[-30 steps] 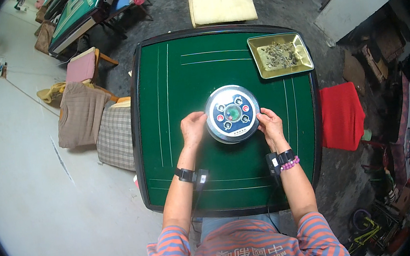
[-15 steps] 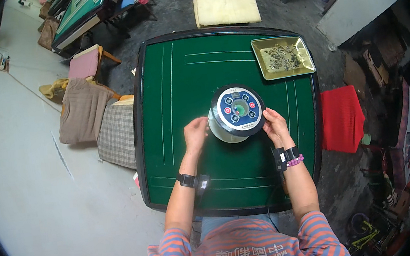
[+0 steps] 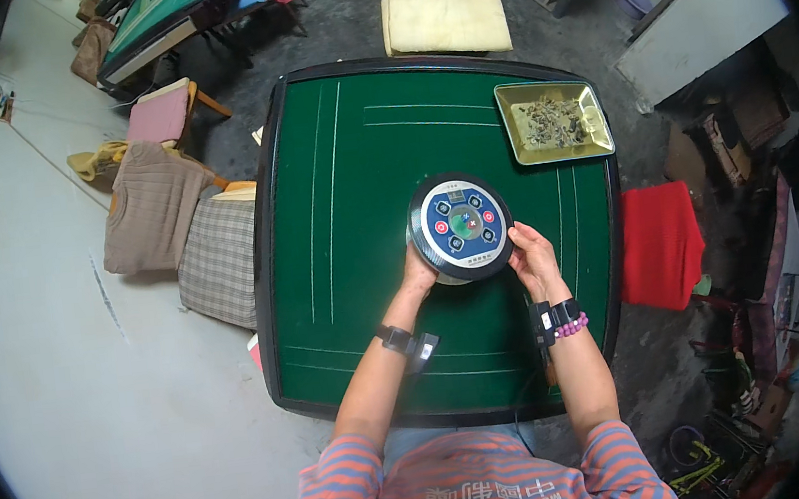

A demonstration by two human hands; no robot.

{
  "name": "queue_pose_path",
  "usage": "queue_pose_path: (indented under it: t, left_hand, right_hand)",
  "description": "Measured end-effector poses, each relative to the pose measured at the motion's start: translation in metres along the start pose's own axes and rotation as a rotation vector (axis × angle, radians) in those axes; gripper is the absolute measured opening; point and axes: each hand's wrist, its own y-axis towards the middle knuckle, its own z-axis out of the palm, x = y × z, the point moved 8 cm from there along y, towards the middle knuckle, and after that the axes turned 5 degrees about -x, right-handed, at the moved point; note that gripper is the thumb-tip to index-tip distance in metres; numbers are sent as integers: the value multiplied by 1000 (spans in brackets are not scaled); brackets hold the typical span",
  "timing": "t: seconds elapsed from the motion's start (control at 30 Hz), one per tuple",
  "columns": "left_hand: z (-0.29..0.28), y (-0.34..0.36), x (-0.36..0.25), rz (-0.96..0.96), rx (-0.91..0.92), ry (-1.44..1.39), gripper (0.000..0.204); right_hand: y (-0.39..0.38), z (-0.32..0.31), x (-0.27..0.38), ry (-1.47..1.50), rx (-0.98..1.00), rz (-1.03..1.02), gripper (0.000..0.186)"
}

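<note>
Both of my hands hold a round mahjong table control unit (image 3: 464, 230), with a black rim, a blue button face, several dark buttons, two red ones and a clear dome with dice at its centre. It sits tilted over the middle of the green mahjong table (image 3: 410, 346). My left hand (image 3: 418, 269) grips its left side, fingers mostly hidden behind the rim. At the right edge, my right hand (image 3: 532, 253) closes thumb and fingers on the rim. Whether the unit's underside touches the felt cannot be seen.
A gold tray (image 3: 560, 153) of small dark bits sits at the table's far right corner. Around the table stand a chair with a cream cushion (image 3: 448, 15), a red-covered seat (image 3: 660, 246) and a checked seat (image 3: 216, 264). Another green table (image 3: 162, 26) is at far left.
My left hand has moved right and up from beside the unit to take hold of its left side. The unit has tipped and turned slightly; the right hand stays on its rim.
</note>
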Motion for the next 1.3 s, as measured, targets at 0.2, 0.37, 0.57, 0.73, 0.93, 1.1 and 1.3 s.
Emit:
queue_pose_path:
  t: [0.2,0.37,0.57,0.73,0.93,1.1,1.3]
  left_hand:
    - [-1,6,40,-168,-7,-338,38]
    - [10,2,60,-328,47,-621,39]
    - [5,1,67,-353,38,-763,38]
    - [12,2,65,-359,29,-746,39]
    - [6,4,62,-245,71,-588,42]
    - [3,3,48,-149,32,-505,42]
    - [-3,1,34,-133,-53,-349,38]
  right_hand:
    - [-10,6,4,-107,-10,-49,30]
    - [-27,14,5,-177,-47,-142,27]
    - [-34,18,-1,-132,-41,-130,27]
    - [-32,13,2,-128,-46,-141,28]
    - [-29,10,-1,-85,-43,-98,28]
    - [-27,8,-2,-22,-8,-73,26]
    - [-18,1,-11,94,8,26,22]
